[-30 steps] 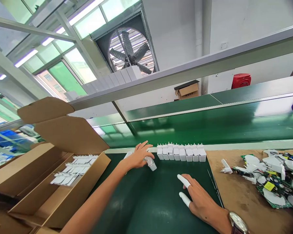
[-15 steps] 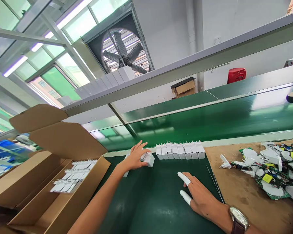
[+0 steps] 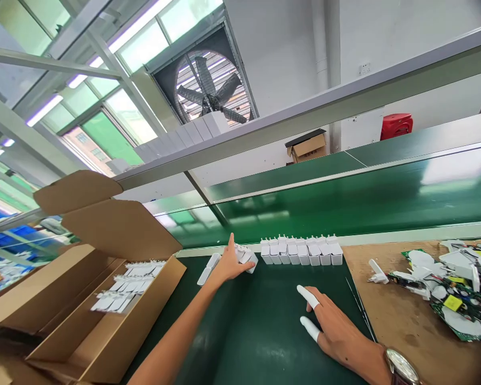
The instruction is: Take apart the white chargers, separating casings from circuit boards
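Rested left hand [image 3: 226, 265] against white adapters [image 3: 249, 259] far on the bench [image 3: 256, 326], grip too hidden to tell, with empty right hand [image 3: 336, 326] nearer, fingers parted, perhaps risking toppling the row [image 3: 303, 251] alongside through a rightward nudge.

The person's right hand [image 3: 339, 334] wears 2 white finger covers [image 3: 309, 328], 1 on the thumb and 1 on the index finger. Around that wrist is 1 watch [image 3: 402, 366] with a round pale dial, a silver-coloured case and a dark brown strap. The left hand [image 3: 228, 264] is bare.
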`<state>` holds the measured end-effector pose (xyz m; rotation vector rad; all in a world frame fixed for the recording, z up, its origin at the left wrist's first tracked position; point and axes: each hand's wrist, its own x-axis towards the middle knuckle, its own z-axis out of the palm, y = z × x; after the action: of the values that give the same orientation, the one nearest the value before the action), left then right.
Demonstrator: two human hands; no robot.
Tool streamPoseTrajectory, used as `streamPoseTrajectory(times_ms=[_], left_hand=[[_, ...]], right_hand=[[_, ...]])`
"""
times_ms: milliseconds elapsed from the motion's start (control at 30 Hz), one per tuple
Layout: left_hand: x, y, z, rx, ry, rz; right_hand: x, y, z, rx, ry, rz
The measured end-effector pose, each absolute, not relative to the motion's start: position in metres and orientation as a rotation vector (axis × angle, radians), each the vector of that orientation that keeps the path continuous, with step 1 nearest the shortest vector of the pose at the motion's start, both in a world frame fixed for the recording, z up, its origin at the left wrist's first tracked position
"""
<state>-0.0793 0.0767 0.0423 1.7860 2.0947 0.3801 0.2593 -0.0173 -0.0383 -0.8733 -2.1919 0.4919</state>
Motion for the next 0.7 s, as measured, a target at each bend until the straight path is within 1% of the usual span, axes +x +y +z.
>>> streamPoseTrajectory(times_ms=[233, 533, 633, 700], left_hand=[[-0.079, 0.08, 0.047, 1.754, 2.106, 0.408], [-0.056, 0.086, 0.045, 1.717, 2.201, 0.565], [-0.056, 0.081, 0.055, 1.736, 2.2, 0.666], [-0.069, 0.072, 0.073, 1.759, 2.213, 0.747]], right_hand=[[0.258, -0.014, -0.049, -0.906, -2.17, 0.541], [0.266, 0.005, -0.083, -0.9, -2.186, 0.556], [0.277, 0.018, -0.097, -0.931, -2.23, 0.625], [0.284, 0.025, -0.105, -0.943, -2.269, 0.687]])
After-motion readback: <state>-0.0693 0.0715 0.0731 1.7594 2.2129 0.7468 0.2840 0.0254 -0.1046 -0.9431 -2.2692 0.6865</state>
